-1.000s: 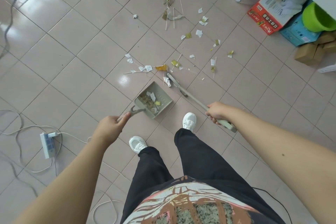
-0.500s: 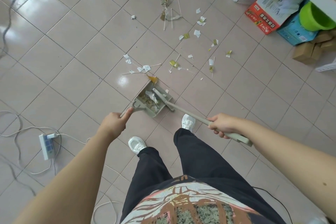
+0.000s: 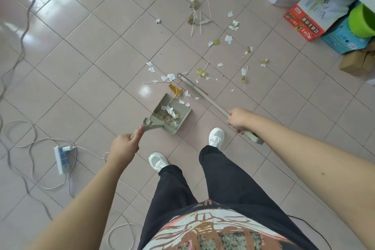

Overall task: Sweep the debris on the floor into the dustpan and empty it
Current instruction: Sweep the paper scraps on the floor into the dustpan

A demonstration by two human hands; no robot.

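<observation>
- The debris (image 3: 223, 46) is paper scraps, thin sticks and yellow bits strewn over the floor (image 3: 81, 67) from frame centre to upper right; I judge it light and flighty, so short, low strokes should serve better than hard flicks.
- A few scraps (image 3: 186, 95) lie right at the mouth of the dustpan (image 3: 172, 113), which sits at centre and already holds crumpled paper.
- My left hand (image 3: 124, 145) is closed round the dustpan's handle; it looks like stiff, light plastic, best held at the handle end and kept flat.
- My right hand (image 3: 238, 118) grips the broom (image 3: 203, 95) at mid-shaft; its head reaches just beyond the pan's mouth.
- Half a second ago the broom head was inside the pan; now it has swung back out towards the litter.
- A power strip (image 3: 61, 157) and cables lie at left, well apart.
</observation>
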